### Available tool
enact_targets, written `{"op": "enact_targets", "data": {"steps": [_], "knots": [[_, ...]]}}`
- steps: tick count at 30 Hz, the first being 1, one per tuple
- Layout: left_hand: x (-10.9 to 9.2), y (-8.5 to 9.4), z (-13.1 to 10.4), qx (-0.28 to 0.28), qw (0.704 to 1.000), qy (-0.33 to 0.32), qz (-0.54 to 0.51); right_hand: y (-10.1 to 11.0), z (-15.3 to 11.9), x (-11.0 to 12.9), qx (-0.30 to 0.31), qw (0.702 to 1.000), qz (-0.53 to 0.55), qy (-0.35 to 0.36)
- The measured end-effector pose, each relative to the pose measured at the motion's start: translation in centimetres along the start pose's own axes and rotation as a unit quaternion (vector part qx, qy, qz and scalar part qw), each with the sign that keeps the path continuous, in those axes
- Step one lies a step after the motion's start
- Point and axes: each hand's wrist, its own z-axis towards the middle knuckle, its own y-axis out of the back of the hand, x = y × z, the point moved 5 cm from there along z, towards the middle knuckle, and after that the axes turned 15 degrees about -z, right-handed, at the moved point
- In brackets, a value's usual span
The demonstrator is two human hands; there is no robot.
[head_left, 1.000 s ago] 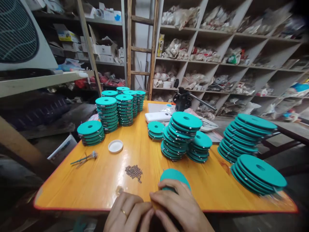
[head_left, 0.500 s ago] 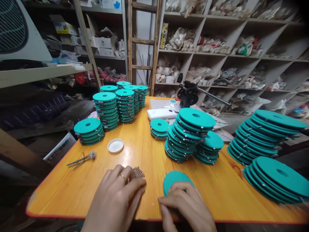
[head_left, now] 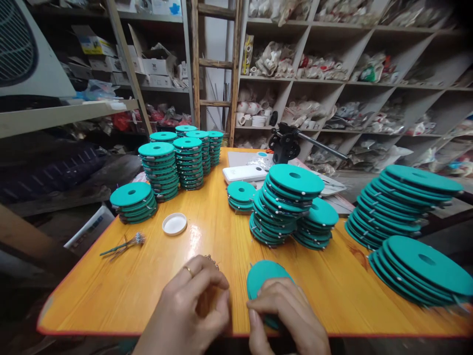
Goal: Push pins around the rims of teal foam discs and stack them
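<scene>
My right hand [head_left: 288, 310] is closed over a teal foam disc [head_left: 266, 274] near the table's front edge. Its thumb and fingers meet at the disc's left side, and the hand covers much of the disc. To the left, my left hand [head_left: 195, 301], wearing a ring, has its thumb and index fingertips together. Whatever lies in that pinch is too small to make out. Just behind its knuckles, a little pile of small metal pieces [head_left: 212, 261] is mostly hidden.
Stacks of teal discs stand at the back left [head_left: 157, 170], middle [head_left: 279, 207] and right [head_left: 399, 202]. A white lid [head_left: 174, 224] and a wire bundle [head_left: 127, 242] lie on the left. Behind are a white case [head_left: 244, 173], a black clamp [head_left: 284, 143] and shelves.
My left hand has lifted a little and moved right, its fingers drawing into a pinch and covering more of the metal pile. The right hand stays at the disc. The view has shifted slightly.
</scene>
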Motion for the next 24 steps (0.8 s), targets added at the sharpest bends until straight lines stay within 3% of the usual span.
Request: {"op": "enact_targets", "data": {"steps": [5, 10, 16, 24], "knots": [[1.0, -1.6, -1.1, -0.038, 0.965, 0.137, -0.221, 0.5, 0.7, -0.1, -0.015, 1.000, 0.024, -0.011], [1.7, -2.3, -1.3, -0.004, 0.910, 0.259, -0.325, 0.5, 0.6, -0.3, -0.005, 1.000, 0.026, -0.016], [3.0, -2.7, -2.2, -0.032, 0.863, 0.274, -0.424, 0.3, 0.6, -0.2, -0.011, 1.000, 0.022, -0.003], [3.7, -2.7, -2.8, -0.031, 0.902, 0.222, -0.368, 0.3, 0.5, -0.3, -0.013, 1.000, 0.012, 0.005]]}}
